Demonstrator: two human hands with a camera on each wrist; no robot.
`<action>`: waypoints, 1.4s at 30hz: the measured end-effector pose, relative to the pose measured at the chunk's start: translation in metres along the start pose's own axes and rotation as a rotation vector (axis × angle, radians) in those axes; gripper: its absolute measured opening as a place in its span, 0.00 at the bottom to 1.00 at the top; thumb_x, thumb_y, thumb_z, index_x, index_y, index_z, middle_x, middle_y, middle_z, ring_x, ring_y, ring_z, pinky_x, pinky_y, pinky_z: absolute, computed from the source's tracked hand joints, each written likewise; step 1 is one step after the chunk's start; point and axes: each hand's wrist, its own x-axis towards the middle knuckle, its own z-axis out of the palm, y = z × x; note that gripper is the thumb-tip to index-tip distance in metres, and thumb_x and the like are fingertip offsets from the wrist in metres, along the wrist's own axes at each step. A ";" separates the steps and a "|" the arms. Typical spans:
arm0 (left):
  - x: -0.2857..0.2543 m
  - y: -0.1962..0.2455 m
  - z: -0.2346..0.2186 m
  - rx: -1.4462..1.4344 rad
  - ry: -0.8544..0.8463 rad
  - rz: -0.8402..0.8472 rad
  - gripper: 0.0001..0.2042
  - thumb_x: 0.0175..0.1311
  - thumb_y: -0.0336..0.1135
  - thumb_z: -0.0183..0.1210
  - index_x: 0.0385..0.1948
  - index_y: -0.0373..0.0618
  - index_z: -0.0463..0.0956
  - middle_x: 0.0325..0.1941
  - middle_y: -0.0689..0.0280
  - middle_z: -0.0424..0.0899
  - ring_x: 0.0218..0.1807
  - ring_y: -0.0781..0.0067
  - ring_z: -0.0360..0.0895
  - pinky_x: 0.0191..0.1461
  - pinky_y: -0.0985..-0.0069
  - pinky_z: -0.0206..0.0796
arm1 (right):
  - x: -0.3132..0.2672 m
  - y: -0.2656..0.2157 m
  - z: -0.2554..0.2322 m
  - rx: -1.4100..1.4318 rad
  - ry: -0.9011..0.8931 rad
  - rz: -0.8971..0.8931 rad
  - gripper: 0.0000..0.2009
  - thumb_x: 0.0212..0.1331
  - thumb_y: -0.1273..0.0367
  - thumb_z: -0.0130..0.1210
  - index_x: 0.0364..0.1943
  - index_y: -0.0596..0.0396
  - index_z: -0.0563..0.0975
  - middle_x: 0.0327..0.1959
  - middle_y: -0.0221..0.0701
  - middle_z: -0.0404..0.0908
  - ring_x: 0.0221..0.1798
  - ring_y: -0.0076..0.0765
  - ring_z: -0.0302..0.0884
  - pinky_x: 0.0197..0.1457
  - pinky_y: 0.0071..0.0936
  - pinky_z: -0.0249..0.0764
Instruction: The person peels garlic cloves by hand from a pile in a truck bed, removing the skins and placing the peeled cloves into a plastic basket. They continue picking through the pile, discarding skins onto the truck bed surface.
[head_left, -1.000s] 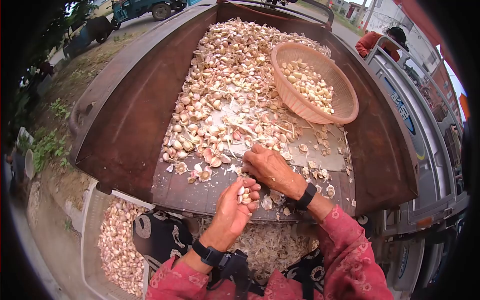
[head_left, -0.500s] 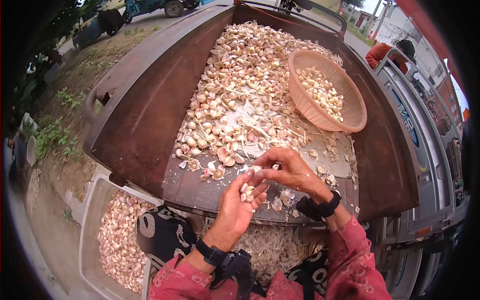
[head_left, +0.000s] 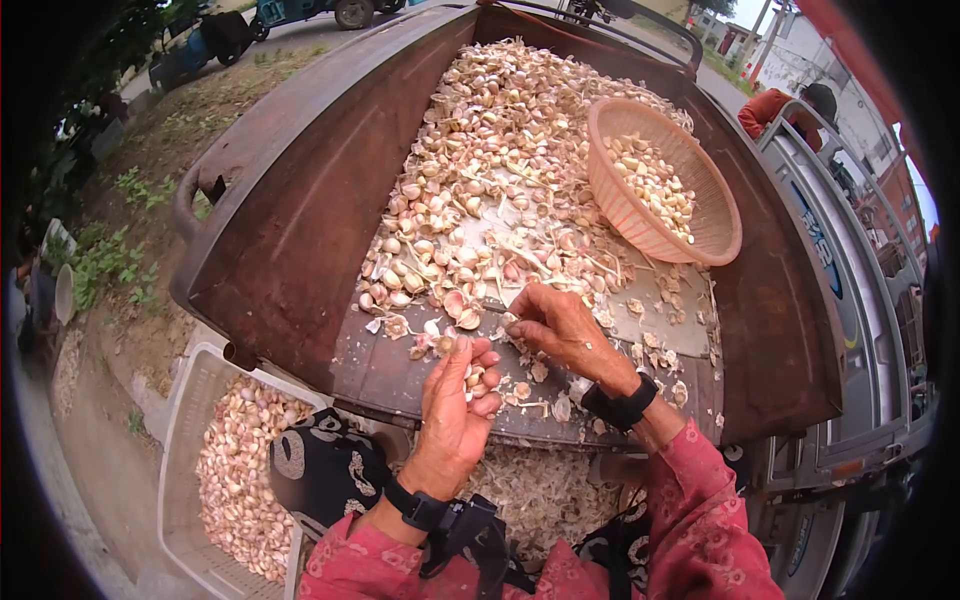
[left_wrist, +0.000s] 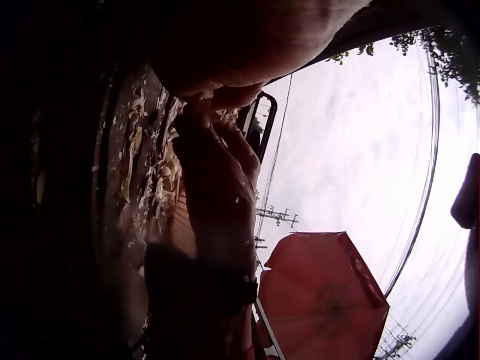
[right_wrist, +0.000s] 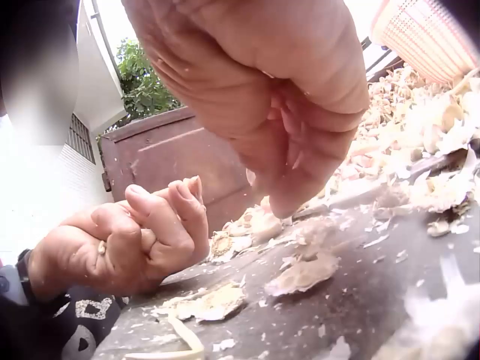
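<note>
My left hand [head_left: 458,400] cups several garlic cloves [head_left: 474,380] in its curled fingers, just over the near edge of the metal bed. To its right, my right hand [head_left: 565,330] is bent downward with thumb and fingers drawn together. A thin dark blade-like tool [head_left: 494,308] sticks out by its fingertips; most of it is hidden. In the right wrist view the right hand [right_wrist: 277,97] hangs close over the board, apart from the left hand [right_wrist: 127,244]. Loose garlic [head_left: 460,308] and dry skins [head_left: 520,390] lie around both hands.
A large heap of garlic cloves [head_left: 500,130] fills the back of the rusty bed [head_left: 300,220]. On its right leans a pink basket [head_left: 690,150] of peeled cloves. A white crate [head_left: 185,470] of garlic stands below left. High metal walls flank both sides.
Half a second ago the hands met at the fingertips over a pale bit. Now the right hand has drawn away to the right, and the left hand has turned, still with cloves.
</note>
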 end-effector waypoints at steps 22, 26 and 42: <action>-0.016 -0.023 0.017 0.208 -0.135 -0.129 0.13 0.75 0.42 0.51 0.40 0.40 0.73 0.33 0.66 0.76 0.25 0.85 0.69 0.16 0.92 0.55 | -0.133 -0.188 -0.034 0.748 -0.313 -0.772 0.07 0.64 0.77 0.56 0.37 0.72 0.81 0.37 0.50 0.82 0.35 0.46 0.84 0.35 0.32 0.79; -0.013 -0.024 0.014 0.195 -0.146 -0.151 0.13 0.75 0.42 0.51 0.40 0.40 0.73 0.34 0.66 0.76 0.25 0.85 0.69 0.16 0.92 0.55 | -0.132 -0.195 -0.033 0.869 -0.231 -0.837 0.08 0.62 0.77 0.55 0.38 0.73 0.80 0.36 0.49 0.81 0.33 0.46 0.84 0.33 0.30 0.79; -0.020 -0.013 0.040 0.109 -0.135 -0.168 0.20 0.77 0.50 0.46 0.45 0.39 0.74 0.39 0.62 0.81 0.33 0.78 0.77 0.27 0.85 0.67 | -0.095 -0.123 -0.030 0.285 0.017 -0.360 0.12 0.57 0.76 0.63 0.46 0.62 0.82 0.40 0.43 0.85 0.43 0.40 0.84 0.46 0.31 0.80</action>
